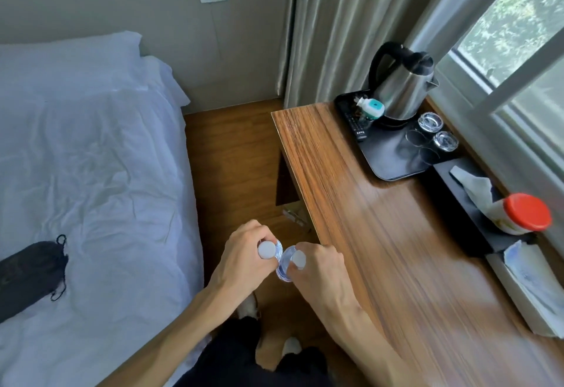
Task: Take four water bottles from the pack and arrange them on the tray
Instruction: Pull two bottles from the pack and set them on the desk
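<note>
- White-capped water bottles are being held one in each hand, low over the wooden floor (232, 154) in the gap between the bed (91, 157) and the table (381, 234), just off the table's near left edge.
- The left hand (244, 252) is keeping a clenched grip around the neck of the left bottle (267, 250), whose cap is facing up at the camera.
- The right hand (317, 264) is grasping the right bottle (290, 263) the same way, fingers wrapped below its cap; the two bottles are touching or nearly touching each other.
- The black tray (393, 166) is sitting at the table's far right corner, well apart from the hands, and is carrying a steel kettle (403, 87), two glass ashtrays (430, 122), clear glasses, a remote and a small teal-and-white item.
- A black tissue holder (467, 200) and a jar with a red lid (525, 212) are standing along the table's right edge, by the window.
- A dark face mask (30, 273) is lying on the bed's white sheet.
- The pack is not showing clearly.
</note>
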`<action>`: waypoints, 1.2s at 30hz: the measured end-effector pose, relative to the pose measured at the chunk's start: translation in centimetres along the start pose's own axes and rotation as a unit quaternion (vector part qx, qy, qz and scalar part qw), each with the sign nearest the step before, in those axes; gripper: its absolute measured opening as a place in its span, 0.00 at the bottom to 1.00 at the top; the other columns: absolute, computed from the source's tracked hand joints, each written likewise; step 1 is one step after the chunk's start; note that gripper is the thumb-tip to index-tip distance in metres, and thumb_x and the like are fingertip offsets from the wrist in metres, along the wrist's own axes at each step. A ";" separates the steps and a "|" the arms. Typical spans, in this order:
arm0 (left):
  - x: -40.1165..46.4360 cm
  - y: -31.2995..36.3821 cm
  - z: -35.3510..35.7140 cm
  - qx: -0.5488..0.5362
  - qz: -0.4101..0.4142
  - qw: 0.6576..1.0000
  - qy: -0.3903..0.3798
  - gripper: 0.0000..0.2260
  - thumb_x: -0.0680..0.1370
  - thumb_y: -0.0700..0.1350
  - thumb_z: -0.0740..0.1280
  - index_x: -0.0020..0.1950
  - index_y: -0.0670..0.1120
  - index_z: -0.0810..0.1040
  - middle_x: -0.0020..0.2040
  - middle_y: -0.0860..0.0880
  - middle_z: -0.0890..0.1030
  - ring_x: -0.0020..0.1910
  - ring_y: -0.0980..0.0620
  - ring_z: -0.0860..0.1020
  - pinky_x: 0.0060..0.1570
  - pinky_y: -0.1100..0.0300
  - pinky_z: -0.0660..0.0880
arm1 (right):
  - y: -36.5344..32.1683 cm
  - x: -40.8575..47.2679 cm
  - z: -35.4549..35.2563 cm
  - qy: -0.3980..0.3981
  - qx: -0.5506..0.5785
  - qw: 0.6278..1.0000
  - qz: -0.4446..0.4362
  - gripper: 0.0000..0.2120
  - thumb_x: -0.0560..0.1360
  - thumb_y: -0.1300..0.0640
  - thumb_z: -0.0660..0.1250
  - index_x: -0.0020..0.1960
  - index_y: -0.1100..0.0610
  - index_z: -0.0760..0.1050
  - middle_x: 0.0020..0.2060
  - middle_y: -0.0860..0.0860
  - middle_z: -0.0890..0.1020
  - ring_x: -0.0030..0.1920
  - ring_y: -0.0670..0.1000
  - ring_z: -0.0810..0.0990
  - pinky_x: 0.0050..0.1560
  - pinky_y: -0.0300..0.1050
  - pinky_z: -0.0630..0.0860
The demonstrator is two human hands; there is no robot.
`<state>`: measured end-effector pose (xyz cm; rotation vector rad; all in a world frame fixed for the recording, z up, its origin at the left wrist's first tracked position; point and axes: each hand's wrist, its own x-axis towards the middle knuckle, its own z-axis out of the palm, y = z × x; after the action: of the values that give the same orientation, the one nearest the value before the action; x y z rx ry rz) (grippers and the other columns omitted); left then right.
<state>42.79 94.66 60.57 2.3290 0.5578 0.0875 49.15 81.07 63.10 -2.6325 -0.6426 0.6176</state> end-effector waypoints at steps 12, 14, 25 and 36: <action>12.4 -1.3 -4.7 0.008 0.067 0.995 -0.067 0.13 0.65 0.43 0.79 0.45 0.45 0.80 0.44 0.56 0.77 0.42 0.54 0.79 0.34 0.72 0.75 | -4.1 9.7 -1.9 0.035 0.052 0.996 0.071 0.09 0.75 0.54 0.68 0.54 0.54 0.81 0.44 0.50 0.84 0.41 0.51 0.83 0.39 0.39 0.82; 14.2 -1.1 -5.2 0.010 0.080 0.994 -0.076 0.13 0.65 0.44 0.79 0.45 0.46 0.80 0.44 0.56 0.76 0.41 0.54 0.79 0.33 0.70 0.77 | -4.2 11.2 -2.7 0.045 0.045 0.995 0.075 0.08 0.75 0.54 0.68 0.52 0.54 0.81 0.43 0.50 0.84 0.39 0.51 0.81 0.37 0.38 0.80; 24.8 3.5 -6.7 -0.006 0.176 0.977 -0.122 0.13 0.66 0.43 0.79 0.45 0.49 0.80 0.44 0.58 0.78 0.43 0.55 0.79 0.36 0.63 0.81 | -2.7 17.4 -8.8 0.141 0.115 0.976 0.119 0.12 0.69 0.52 0.70 0.52 0.53 0.82 0.42 0.51 0.86 0.42 0.54 0.83 0.41 0.42 0.77; 35.0 10.3 -5.6 -0.029 0.312 0.920 -0.235 0.10 0.65 0.42 0.78 0.43 0.48 0.81 0.43 0.56 0.79 0.42 0.56 0.78 0.36 0.65 0.77 | -1.6 19.8 -11.3 0.280 0.116 0.925 0.230 0.10 0.66 0.51 0.74 0.45 0.55 0.83 0.35 0.50 0.86 0.34 0.53 0.83 0.36 0.48 0.81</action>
<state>77.00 106.27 68.28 2.2697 -0.4271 -0.1560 69.98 89.71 66.90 -2.5480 0.2131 0.0257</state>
